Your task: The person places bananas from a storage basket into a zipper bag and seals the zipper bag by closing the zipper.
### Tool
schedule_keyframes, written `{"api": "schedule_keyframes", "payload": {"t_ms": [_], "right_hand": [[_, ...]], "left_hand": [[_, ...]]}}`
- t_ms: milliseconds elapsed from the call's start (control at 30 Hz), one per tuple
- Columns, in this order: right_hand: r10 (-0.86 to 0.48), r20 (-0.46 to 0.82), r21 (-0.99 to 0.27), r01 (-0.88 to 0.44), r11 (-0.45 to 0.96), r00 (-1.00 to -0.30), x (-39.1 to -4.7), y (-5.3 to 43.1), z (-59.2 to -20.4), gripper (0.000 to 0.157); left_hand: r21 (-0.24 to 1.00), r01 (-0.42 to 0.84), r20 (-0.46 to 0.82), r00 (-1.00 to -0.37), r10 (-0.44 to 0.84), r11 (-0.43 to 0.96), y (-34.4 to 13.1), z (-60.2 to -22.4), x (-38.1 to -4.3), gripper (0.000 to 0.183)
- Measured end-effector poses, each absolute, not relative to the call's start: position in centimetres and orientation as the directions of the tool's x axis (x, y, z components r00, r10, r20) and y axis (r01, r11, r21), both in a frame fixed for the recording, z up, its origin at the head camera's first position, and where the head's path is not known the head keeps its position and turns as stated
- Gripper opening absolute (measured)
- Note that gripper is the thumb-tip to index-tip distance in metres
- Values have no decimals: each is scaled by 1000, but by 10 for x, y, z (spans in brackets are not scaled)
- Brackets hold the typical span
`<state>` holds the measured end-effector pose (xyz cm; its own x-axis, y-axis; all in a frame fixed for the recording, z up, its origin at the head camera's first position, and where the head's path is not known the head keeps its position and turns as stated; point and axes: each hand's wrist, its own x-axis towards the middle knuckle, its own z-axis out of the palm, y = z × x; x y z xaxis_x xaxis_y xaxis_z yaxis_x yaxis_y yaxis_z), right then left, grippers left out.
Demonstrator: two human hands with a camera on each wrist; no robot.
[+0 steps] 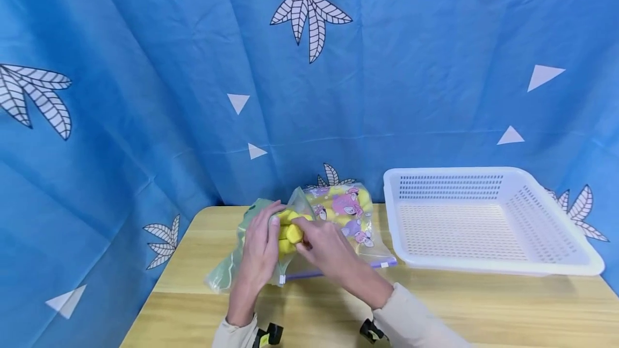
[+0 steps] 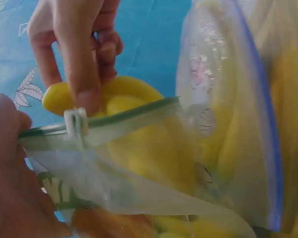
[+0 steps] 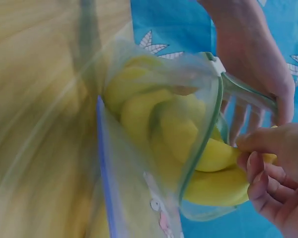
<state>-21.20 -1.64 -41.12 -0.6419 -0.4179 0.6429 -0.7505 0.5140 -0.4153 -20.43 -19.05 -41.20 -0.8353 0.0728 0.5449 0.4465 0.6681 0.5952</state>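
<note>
Yellow bananas (image 1: 288, 231) stick up from the mouth of a clear zip bag (image 1: 223, 272) with a green seal. My right hand (image 1: 330, 244) pinches a banana end at the mouth, thumb on one side and fingers on the other. My left hand (image 1: 261, 246) holds the bag's left side, by its rim. In the right wrist view, the bananas (image 3: 139, 116) curve down inside the clear plastic, and the green seal (image 3: 201, 148) stands apart from its other side. A white slider (image 2: 75, 121) sits on the seal in the left wrist view.
Right behind lies a second zip bag (image 1: 345, 211), with pink and purple prints, a purple seal and yellow contents. A white perforated basket (image 1: 483, 268) stands at the right on the wooden table (image 1: 188, 321). Blue patterned cloth (image 1: 411, 69) hangs behind the table.
</note>
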Motion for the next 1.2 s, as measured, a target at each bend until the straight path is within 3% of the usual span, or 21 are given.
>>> {"api": "schedule_keyframes", "payload": {"t_ms": [200, 333, 467, 600, 667, 733, 800, 867, 1033, 1200], "right_hand": [[-314, 571, -570, -642, 513, -758, -214, -34, -412, 24], [-217, 460, -744, -507, 435, -861, -222, -40, -414, 32], [-115, 214, -962, -230, 148, -970, -229, -38, -414, 39], [-90, 58, -983, -41, -181, -994, -231, -36, -413, 37], [-127, 80, -992, -68, -102, -989, -229, -38, -415, 36], [-196, 169, -973, -195, 122, -966, -225, -41, -416, 37], [-274, 277, -861, -364, 355, -921, -221, -43, -418, 38], [-361, 369, -726, -508, 463, -856, -220, -43, -417, 36], [-567, 361, -690, -621, 372, -741, -224, -34, -410, 24], [-459, 332, -817, -494, 296, -824, -226, -39, -410, 25]], "left_hand": [[590, 491, 614, -788, 39, 641, -193, -418, -199, 38], [576, 506, 642, -766, 27, 643, -194, -421, -199, 38], [537, 530, 674, -737, 43, 656, -196, -423, -198, 36], [511, 561, 705, -707, 56, 651, -198, -425, -199, 36], [522, 567, 703, -709, 55, 638, -198, -424, -200, 37], [541, 559, 692, -720, 45, 628, -200, -424, -200, 37], [562, 543, 677, -735, 30, 624, -202, -423, -200, 37], [571, 532, 666, -745, 26, 625, -204, -423, -200, 38], [578, 538, 662, -749, 32, 614, -207, -422, -198, 38], [590, 548, 660, -751, 37, 593, -207, -420, -195, 36]]}}
